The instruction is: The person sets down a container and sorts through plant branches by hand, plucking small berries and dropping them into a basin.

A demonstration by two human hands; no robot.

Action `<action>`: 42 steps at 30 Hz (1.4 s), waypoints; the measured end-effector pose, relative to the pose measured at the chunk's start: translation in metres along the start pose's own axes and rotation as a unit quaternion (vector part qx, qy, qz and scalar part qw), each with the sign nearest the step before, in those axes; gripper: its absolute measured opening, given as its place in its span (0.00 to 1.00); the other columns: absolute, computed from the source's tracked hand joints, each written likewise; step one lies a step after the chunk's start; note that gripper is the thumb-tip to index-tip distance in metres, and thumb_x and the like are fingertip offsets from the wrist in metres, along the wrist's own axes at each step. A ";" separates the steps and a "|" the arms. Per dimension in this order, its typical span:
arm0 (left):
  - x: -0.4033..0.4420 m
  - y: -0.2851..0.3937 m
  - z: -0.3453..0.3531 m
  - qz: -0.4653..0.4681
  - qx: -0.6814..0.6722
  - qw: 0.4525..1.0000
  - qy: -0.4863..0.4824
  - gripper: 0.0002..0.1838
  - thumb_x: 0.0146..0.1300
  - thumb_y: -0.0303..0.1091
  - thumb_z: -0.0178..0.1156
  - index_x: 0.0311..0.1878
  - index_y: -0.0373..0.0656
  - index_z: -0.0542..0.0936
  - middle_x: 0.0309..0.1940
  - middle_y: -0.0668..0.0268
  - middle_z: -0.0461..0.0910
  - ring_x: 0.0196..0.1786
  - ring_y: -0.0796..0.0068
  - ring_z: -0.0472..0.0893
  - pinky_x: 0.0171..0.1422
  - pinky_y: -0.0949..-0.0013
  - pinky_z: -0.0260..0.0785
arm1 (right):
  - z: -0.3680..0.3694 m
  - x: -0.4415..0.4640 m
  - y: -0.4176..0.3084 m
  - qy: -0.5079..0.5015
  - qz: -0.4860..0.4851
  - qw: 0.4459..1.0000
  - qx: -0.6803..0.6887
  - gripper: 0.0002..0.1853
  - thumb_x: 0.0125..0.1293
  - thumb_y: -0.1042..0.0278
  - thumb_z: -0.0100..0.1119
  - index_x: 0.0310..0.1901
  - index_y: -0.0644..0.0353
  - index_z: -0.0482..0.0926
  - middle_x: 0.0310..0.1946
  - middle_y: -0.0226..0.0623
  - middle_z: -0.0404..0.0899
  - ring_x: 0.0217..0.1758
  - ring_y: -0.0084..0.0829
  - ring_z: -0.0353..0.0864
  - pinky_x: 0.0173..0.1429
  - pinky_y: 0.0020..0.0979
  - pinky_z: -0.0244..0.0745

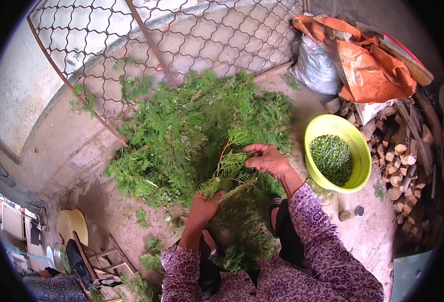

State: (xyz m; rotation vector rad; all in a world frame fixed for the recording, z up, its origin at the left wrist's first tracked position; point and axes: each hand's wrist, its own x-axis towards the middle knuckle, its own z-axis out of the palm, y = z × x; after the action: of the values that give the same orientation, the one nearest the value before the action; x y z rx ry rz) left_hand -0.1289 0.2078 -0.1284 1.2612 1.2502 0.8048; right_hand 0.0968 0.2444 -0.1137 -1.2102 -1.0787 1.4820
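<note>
Your left hand (205, 206) clasps the sprig (228, 165) low, its length running away from you over the leafy heap (176, 126), while your right hand's (271, 160) fingers, grip unclear, meet its right side.

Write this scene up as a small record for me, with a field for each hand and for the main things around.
Left hand: closed around the lower part of a leafy sprig
Right hand: fingertips at the sprig's leaves; grip unclear
Ground: heap of green branches
Right of heap: yellow-green basin holding small green berries
Far right: firewood, orange bag
Behind heap: metal grille
</note>
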 end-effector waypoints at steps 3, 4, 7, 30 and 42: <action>-0.001 -0.001 0.001 0.011 -0.018 1.000 -0.007 0.05 0.57 0.27 0.56 0.35 0.36 0.76 0.21 0.71 0.74 0.20 0.82 0.69 0.24 0.77 0.60 | 0.011 0.004 0.004 0.010 -0.016 1.000 -0.003 0.18 0.49 0.75 0.65 0.44 0.60 0.76 0.22 0.24 0.75 0.19 0.12 0.67 0.18 0.15 0.58; 0.000 -0.004 -0.001 0.005 -0.008 1.000 -0.020 0.07 0.56 0.29 0.57 0.37 0.36 0.76 0.23 0.70 0.76 0.21 0.83 0.71 0.25 0.77 0.62 | 0.010 0.008 0.006 0.024 0.003 0.999 -0.023 0.19 0.49 0.76 0.64 0.45 0.60 0.75 0.21 0.24 0.75 0.20 0.13 0.67 0.21 0.17 0.62; -0.001 0.001 -0.002 -0.003 -0.012 0.999 -0.041 0.09 0.56 0.30 0.58 0.39 0.37 0.76 0.24 0.70 0.76 0.22 0.83 0.71 0.25 0.77 0.64 | 0.005 0.019 0.023 0.084 -0.148 0.965 -0.197 0.17 0.45 0.75 0.64 0.40 0.62 0.74 0.25 0.36 0.77 0.23 0.25 0.75 0.25 0.27 0.69; 0.016 -0.039 -0.001 0.108 0.200 0.972 0.065 0.13 0.53 0.37 0.59 0.37 0.39 0.79 0.23 0.55 0.78 0.25 0.61 0.79 0.31 0.66 0.69 | 0.037 -0.005 0.010 -0.016 -0.188 0.978 -0.087 0.04 0.54 0.77 0.59 0.33 0.63 0.78 0.23 0.26 0.76 0.23 0.17 0.71 0.26 0.18 0.67; 0.012 -0.032 0.007 0.205 0.351 0.908 0.098 0.10 0.50 0.41 0.59 0.29 0.44 0.79 0.22 0.55 0.77 0.27 0.52 0.76 0.29 0.57 0.68 | 0.058 -0.006 0.023 0.021 -0.251 0.891 -0.378 0.10 0.42 0.68 0.61 0.29 0.61 0.77 0.23 0.42 0.75 0.26 0.38 0.76 0.33 0.30 0.71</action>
State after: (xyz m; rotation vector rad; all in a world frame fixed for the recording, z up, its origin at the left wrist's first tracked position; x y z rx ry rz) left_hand -0.1257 0.2118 -0.1630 2.1208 1.5295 0.8167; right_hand 0.0374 0.2294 -0.1272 -1.3086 -1.8651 0.6266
